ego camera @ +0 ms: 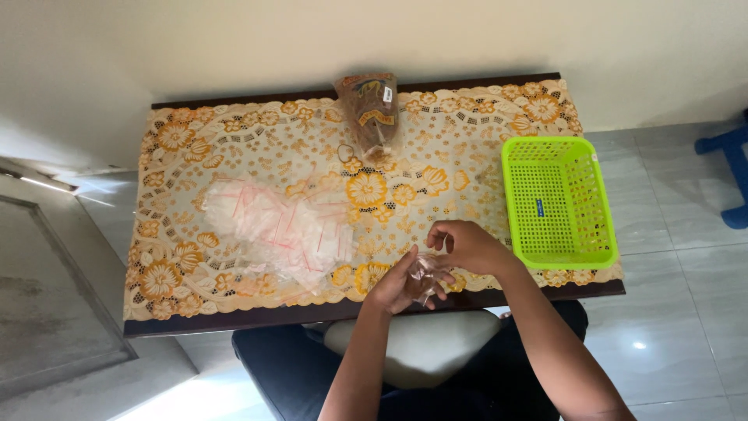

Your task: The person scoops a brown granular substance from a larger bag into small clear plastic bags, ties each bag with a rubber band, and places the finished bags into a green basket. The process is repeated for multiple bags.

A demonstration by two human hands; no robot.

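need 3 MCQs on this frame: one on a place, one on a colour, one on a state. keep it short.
1. Where is the basket?
A. at the table's right end
B. on the floor
C. on the person's lap

2. What colour is the basket?
A. red
B. bright green
C. white

3. What are the hands doing?
A. both lie flat on the cloth
B. left hand cups a small clear bag while right hand works at it
C. both grip the basket

Key:
1 A, the basket sits on the floral table cloth at the right end, right of the pile of clear bags.
2 B, its mesh walls are bright green.
3 B, the two hands meet at the near table edge around the clear bag, apart from the basket.
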